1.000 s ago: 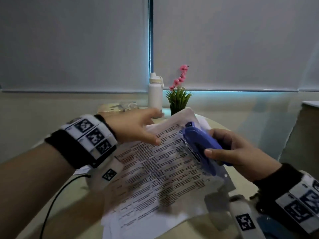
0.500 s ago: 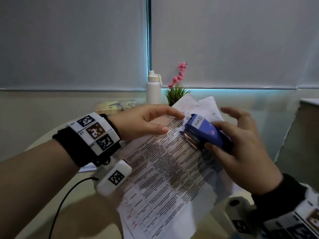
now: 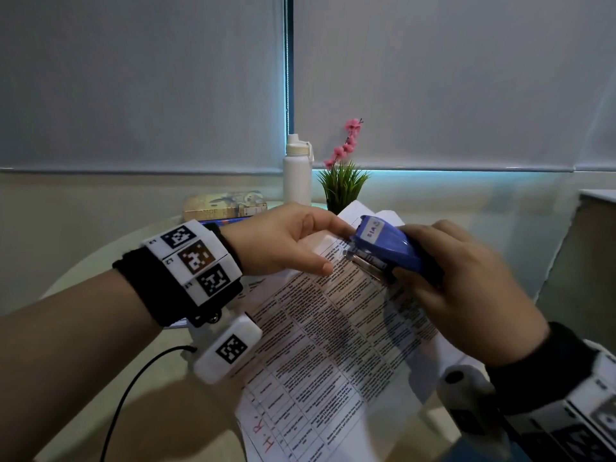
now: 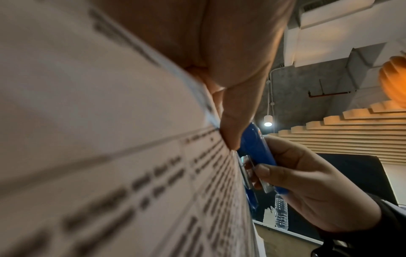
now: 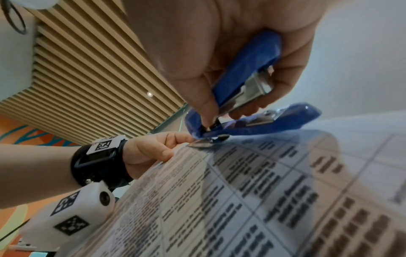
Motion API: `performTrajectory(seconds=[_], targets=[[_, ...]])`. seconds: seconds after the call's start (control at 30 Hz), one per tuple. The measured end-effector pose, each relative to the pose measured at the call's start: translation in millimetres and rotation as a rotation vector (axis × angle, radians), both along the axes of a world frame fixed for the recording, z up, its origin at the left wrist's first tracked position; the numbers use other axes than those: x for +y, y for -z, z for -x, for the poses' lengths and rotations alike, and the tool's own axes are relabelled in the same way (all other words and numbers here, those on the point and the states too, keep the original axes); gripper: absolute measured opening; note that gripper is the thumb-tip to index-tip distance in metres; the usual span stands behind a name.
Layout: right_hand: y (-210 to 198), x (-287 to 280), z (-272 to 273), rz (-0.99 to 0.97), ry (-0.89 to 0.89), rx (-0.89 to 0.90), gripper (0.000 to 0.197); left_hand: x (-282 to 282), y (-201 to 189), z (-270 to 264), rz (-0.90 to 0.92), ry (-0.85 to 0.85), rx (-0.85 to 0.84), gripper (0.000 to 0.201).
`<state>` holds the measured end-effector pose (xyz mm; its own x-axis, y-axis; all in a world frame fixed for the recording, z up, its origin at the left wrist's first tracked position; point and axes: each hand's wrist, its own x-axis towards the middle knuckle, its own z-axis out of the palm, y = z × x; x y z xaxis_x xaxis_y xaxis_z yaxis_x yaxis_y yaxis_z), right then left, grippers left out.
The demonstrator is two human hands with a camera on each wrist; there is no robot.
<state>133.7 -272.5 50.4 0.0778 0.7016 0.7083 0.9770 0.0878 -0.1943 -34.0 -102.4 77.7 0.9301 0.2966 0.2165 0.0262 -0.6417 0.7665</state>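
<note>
Over the round table (image 3: 100, 265) the printed sheets (image 3: 333, 345) slant up, my left hand (image 3: 283, 241) pinching their top corner and my right hand (image 3: 466, 295) curled round the blue stapler (image 3: 386, 245), its rear metal tongue (image 5: 197, 144) at that corner, so I judge a flat slide and gentle lever suits prying best.

The stapler (image 3: 383, 245) has climbed the papers (image 3: 333, 345) to their corner (beside the left hand (image 3: 283, 241)).
</note>
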Motion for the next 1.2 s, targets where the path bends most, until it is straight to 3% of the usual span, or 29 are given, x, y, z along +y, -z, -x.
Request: performTrajectory(seconds=[0.23,0.37,0.5,0.6,0.73,0.83,0.9,1.13,1.2], targets=[[2.9,4.8,1.0,-0.006,-0.015,-0.049,0.038,-1.2,1.3,-2.5,-0.013,-0.030,0.024,0.047],[0.8,10.0,2.4,-0.036,-0.052,-0.168,0.038,-3.8,2.4,-3.0,0.012,-0.041,0.027,0.048],[0.9,15.4,5.5,-0.070,-0.087,-0.070,0.038,-1.9,2.7,-3.1,0.090,-0.053,0.000,0.053],[3.2,18.4,9.0,-0.089,-0.041,-0.161,0.038,-2.0,3.6,-3.1,0.057,-0.050,0.001,0.055],[3.7,22.7,10.7,-0.065,-0.055,-0.059,0.040,1.3,6.3,-3.2,0.091,-0.079,-0.001,0.052],[6.8,25.6,11.1,-0.063,-0.057,-0.122,0.039,1.2,8.7,-2.0,0.091,-0.058,-0.005,0.048],[7.5,26.8,10.3,-0.051,-0.077,-0.063,0.040,1.7,10.1,-2.1,0.111,-0.060,-0.004,0.049],[9.2,28.4,13.6,-0.143,-0.040,-0.222,0.038,0.0,10.3,0.2,0.070,-0.044,-0.036,0.046],[7.7,27.1,12.1,-0.124,-0.049,-0.189,0.039,0.9,10.5,0.0,0.074,-0.045,-0.047,0.047]])
